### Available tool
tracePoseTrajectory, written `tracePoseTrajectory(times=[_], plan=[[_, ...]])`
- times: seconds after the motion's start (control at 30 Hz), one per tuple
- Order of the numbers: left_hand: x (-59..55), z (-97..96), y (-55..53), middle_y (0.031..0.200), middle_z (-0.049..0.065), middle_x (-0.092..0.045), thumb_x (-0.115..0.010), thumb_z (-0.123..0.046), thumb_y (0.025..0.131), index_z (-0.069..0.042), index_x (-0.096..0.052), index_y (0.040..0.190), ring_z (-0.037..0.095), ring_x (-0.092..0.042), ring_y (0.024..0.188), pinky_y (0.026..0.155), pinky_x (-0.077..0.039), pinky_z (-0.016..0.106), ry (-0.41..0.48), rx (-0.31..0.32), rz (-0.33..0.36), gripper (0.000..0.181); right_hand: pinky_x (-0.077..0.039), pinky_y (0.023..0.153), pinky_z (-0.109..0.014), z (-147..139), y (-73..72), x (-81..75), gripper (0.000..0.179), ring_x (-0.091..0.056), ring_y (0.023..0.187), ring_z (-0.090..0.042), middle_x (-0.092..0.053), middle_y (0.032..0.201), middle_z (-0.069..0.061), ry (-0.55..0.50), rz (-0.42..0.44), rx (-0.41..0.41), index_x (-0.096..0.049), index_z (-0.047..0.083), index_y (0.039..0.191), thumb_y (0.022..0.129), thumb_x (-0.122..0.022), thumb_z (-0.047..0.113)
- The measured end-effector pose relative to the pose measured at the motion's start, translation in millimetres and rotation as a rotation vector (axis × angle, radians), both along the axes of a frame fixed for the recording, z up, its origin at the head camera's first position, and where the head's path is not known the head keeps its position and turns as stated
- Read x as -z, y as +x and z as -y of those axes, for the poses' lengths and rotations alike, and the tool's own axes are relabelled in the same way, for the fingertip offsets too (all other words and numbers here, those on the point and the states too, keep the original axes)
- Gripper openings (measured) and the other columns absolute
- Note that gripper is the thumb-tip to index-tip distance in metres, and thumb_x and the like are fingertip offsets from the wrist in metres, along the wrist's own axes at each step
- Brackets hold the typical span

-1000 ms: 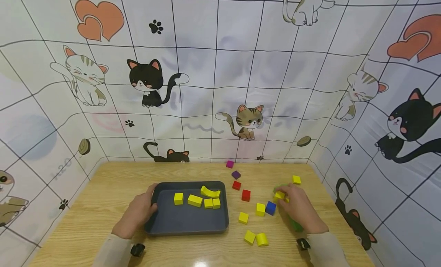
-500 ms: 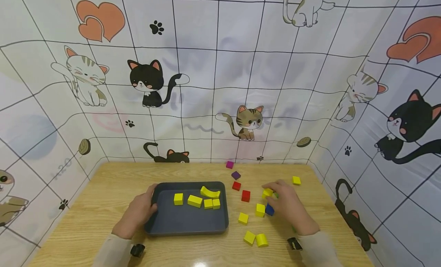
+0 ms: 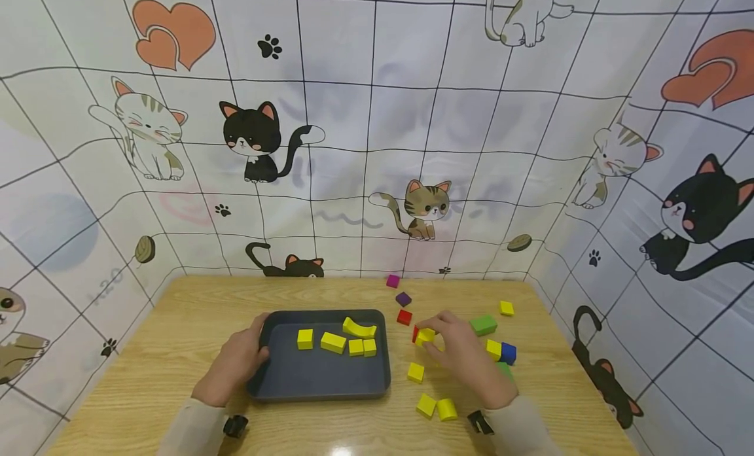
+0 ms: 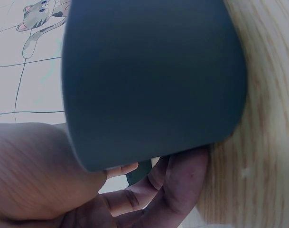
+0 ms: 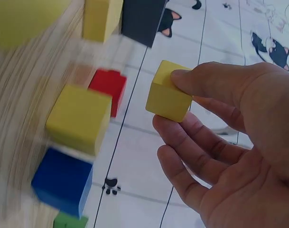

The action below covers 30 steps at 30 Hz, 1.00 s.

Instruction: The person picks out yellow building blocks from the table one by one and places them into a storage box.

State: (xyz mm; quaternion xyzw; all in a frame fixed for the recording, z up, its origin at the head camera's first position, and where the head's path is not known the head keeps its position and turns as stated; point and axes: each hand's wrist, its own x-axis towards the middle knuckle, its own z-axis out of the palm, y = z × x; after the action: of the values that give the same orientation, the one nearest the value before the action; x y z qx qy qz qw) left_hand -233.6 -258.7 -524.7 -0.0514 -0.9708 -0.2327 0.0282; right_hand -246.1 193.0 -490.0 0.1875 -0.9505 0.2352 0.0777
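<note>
While the left hand (image 3: 234,361) is gripping the dark tray (image 3: 318,382) at its nine o'clock end, the right hand (image 3: 465,354) is pinching a yellow cube (image 5: 165,97) between thumb and fingers, off the tray's three o'clock side. A red block (image 5: 108,90) is peeking out toward the cube's ten o'clock; the fingers are hiding much of it in the head view, so contact is hard to judge. Another yellow block (image 3: 415,373) is lying on the tabletop (image 3: 206,292) around seven o'clock. Good handling is probably calling for a light, even pinch, enough height to spare the neighboring blocks, and a steady left hold.
</note>
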Motion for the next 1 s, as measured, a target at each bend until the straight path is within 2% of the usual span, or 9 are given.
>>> tracePoseTrajectory(times=[0.2,0.27,0.47,0.6,0.7,0.83,1.0], plan=[[1.2,1.5,1.2,0.118,0.036,-0.079,-0.077,0.004,0.101,0.013,-0.044,0.166,0.031,-0.073,0.086,0.079,-0.062,0.054,-0.004,0.003,-0.019,0.073,-0.063,0.086,-0.027,19.9,4.1,0.1,0.038,-0.067,0.097,-0.018,-0.073,0.119,-0.002,-0.023,0.02,-0.088,-0.085,0.016,0.133,0.098,-0.093,0.006],[1.4,1.8,1.8,0.118,0.037,-0.079,-0.078,0.004,0.101,0.013,-0.044,0.165,0.032,-0.074,0.087,0.08,-0.063,0.055,-0.006,0.003,-0.023,0.074,-0.063,0.086,-0.028,27.0,6.4,0.0,0.037,-0.065,0.096,-0.017,-0.072,0.12,-0.002,-0.04,0.035,-0.127,-0.084,0.015,0.134,0.099,-0.092,0.005],[1.5,1.5,2.8,0.118,0.036,-0.079,-0.078,0.004,0.101,0.013,-0.045,0.165,0.032,-0.075,0.087,0.08,-0.064,0.055,-0.014,0.011,-0.036,0.073,-0.069,0.094,-0.036,46.1,11.5,4.7,0.038,-0.075,0.109,-0.022,-0.074,0.128,-0.003,-0.048,0.029,-0.22,-0.083,0.013,0.137,0.1,-0.091,0.008],[1.4,0.9,3.0,0.114,0.033,-0.08,-0.078,0.004,0.101,0.013,-0.045,0.165,0.029,-0.072,0.084,0.077,-0.062,0.052,-0.01,0.013,-0.039,0.073,-0.07,0.092,-0.034,57.6,13.2,9.4,0.036,-0.075,0.104,-0.026,-0.074,0.124,-0.005,-0.034,-0.001,-0.293,-0.083,0.01,0.135,0.099,-0.092,0.008],[0.9,0.3,2.9,0.111,0.031,-0.08,-0.077,0.004,0.101,0.013,-0.045,0.166,0.027,-0.07,0.081,0.074,-0.06,0.049,-0.006,0.011,-0.036,0.073,-0.069,0.094,-0.033,64.3,14.8,10.9,0.035,-0.072,0.102,-0.02,-0.074,0.122,-0.003,0.004,0.011,-0.308,-0.083,0.012,0.134,0.1,-0.093,0.012],[0.0,-0.2,2.7,0.109,0.03,-0.08,-0.077,0.004,0.101,0.013,-0.045,0.166,0.026,-0.068,0.079,0.072,-0.059,0.048,-0.004,0.008,-0.033,0.073,-0.067,0.094,-0.028,70.0,16.4,12.1,0.034,-0.065,0.098,-0.008,-0.075,0.125,-0.001,0.055,0.07,-0.311,-0.084,0.015,0.135,0.102,-0.092,0.017],[0.7,0.6,1.9,0.105,0.028,-0.08,-0.077,0.004,0.101,0.012,-0.044,0.166,0.025,-0.066,0.077,0.07,-0.057,0.046,-0.003,0.003,-0.026,0.073,-0.067,0.096,-0.029,73.6,18.3,13.4,0.035,-0.069,0.1,-0.01,-0.076,0.128,0.0,0.076,0.132,-0.326,-0.084,0.017,0.136,0.102,-0.091,0.017]])
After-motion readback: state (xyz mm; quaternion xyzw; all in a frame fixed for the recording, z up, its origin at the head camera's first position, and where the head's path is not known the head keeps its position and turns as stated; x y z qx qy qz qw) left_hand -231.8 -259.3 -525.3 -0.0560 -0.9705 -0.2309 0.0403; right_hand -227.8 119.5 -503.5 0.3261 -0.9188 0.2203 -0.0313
